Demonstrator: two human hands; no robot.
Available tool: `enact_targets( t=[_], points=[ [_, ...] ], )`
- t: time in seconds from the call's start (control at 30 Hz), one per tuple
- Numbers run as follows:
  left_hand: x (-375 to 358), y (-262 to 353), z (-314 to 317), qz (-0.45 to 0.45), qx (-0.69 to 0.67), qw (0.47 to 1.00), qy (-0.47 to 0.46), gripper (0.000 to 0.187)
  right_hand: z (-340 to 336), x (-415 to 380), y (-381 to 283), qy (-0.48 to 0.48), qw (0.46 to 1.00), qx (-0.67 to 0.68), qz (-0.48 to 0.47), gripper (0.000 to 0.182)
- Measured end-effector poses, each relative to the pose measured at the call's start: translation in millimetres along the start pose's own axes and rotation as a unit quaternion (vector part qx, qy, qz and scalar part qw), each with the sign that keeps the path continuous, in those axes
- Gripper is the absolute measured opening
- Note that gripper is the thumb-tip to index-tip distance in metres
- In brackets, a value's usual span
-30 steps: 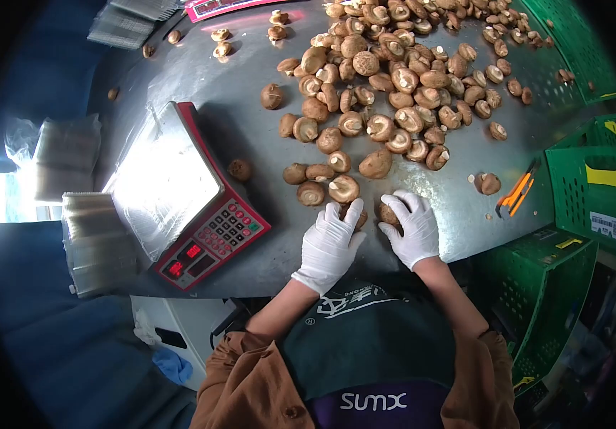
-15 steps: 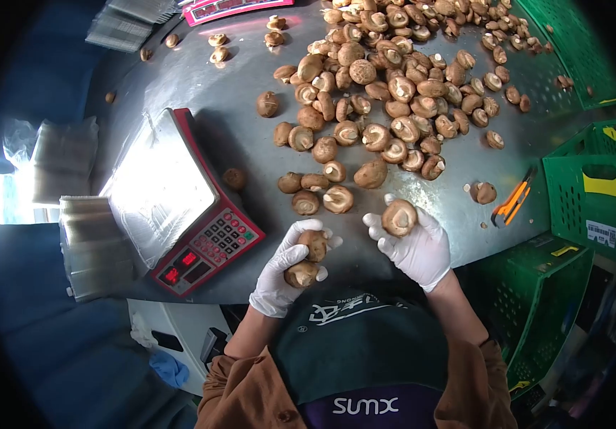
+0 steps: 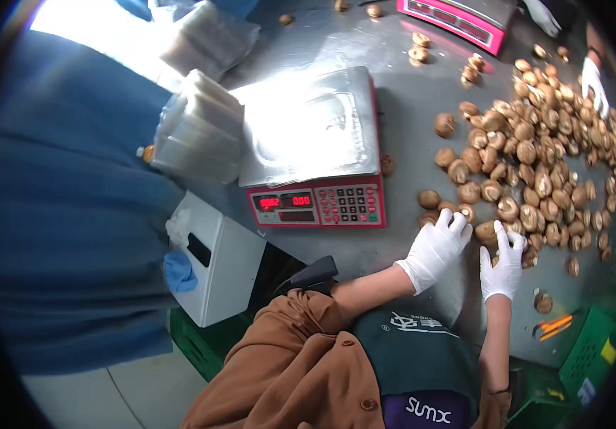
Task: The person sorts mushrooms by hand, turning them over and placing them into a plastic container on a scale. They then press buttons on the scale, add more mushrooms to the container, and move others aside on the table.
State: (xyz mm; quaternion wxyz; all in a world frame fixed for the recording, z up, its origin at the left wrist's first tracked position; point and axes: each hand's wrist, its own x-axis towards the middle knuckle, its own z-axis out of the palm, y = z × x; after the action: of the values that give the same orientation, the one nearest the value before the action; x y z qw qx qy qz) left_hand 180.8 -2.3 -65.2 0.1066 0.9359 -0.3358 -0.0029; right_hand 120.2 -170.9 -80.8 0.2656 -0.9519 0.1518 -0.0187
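Observation:
My left hand (image 3: 436,247), in a white glove, is palm down at the near left edge of a pile of brown mushrooms (image 3: 547,179). Its fingers curl beside a small mushroom (image 3: 467,213); whatever lies under the palm is hidden. Just right of it, my right hand (image 3: 504,266), also gloved, bends its thumb and fingers around a brown mushroom (image 3: 486,234) on the metal table. A bit of brown shows between that thumb and palm. More mushrooms (image 3: 429,199) lie left of my left fingertips.
A red scale (image 3: 315,207) bears a shiny tray; clear plastic packs (image 3: 200,129) stand beside it. Another person's gloved hand (image 3: 594,87) is at the pile's far side, near a pink scale (image 3: 458,25). An orange cutter (image 3: 554,327) and green crate (image 3: 594,350) are at right.
The view has swung left. Both hands moved forward from near my body to the pile's edge. The two mushrooms in my left hand are now out of sight. Another person's hands came into view.

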Motion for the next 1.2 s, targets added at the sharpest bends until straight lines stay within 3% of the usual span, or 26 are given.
enact_targets(
  t=[0.17,0.3,0.37,0.4,0.43,0.53,0.63,0.77,0.83,0.97,1.03,1.1,1.2],
  points=[
    [-18,-2,-24,-0.078,-0.283,0.954,0.066,0.048,3,4,-7,0.017,0.998,-0.053,-0.006,0.06],
    [-32,-1,-26,-0.108,-0.371,0.92,0.06,0.05,-1,1,-2,0.033,0.998,-0.031,-0.046,0.059],
    [-33,5,-34,-0.115,-0.381,0.915,0.059,0.049,-11,-6,-13,0.11,0.99,0.019,-0.086,0.05],
    [-34,8,-35,-0.115,-0.37,0.92,0.058,0.049,-17,-12,-16,0.035,0.991,0.123,-0.045,0.047],
    [-36,11,-36,-0.117,-0.357,0.925,0.055,0.049,-23,-18,-19,-0.041,0.973,0.227,-0.003,0.044],
    [-36,22,-45,-0.129,-0.35,0.927,0.049,0.051,-31,-27,-37,-0.188,0.781,0.581,0.133,0.038],
    [-42,23,-47,-0.127,-0.336,0.932,0.046,0.055,-30,-24,-35,-0.228,0.743,0.603,0.181,0.036],
    [-56,21,-57,-0.139,-0.415,0.897,0.049,0.048,-17,-23,-23,-0.268,0.615,0.701,0.242,0.033],
    [-66,11,-61,-0.146,-0.434,0.887,0.053,0.045,-17,-23,-29,-0.278,0.595,0.713,0.247,0.031],
    [-81,-37,-62,-0.172,-0.265,0.935,0.161,0.04,-10,-24,-38,-0.303,0.538,0.737,0.275,0.032],
    [-84,-58,-74,-0.202,-0.118,0.954,0.186,0.048,-7,-27,-43,-0.302,0.569,0.709,0.287,0.033],
    [-87,-73,-78,-0.239,-0.034,0.958,0.155,0.051,-5,-28,-47,-0.299,0.579,0.698,0.297,0.034],
    [-90,-82,-75,-0.232,0.012,0.964,0.125,0.056,-2,-26,-50,-0.276,0.591,0.691,0.312,0.035]
  ],
)
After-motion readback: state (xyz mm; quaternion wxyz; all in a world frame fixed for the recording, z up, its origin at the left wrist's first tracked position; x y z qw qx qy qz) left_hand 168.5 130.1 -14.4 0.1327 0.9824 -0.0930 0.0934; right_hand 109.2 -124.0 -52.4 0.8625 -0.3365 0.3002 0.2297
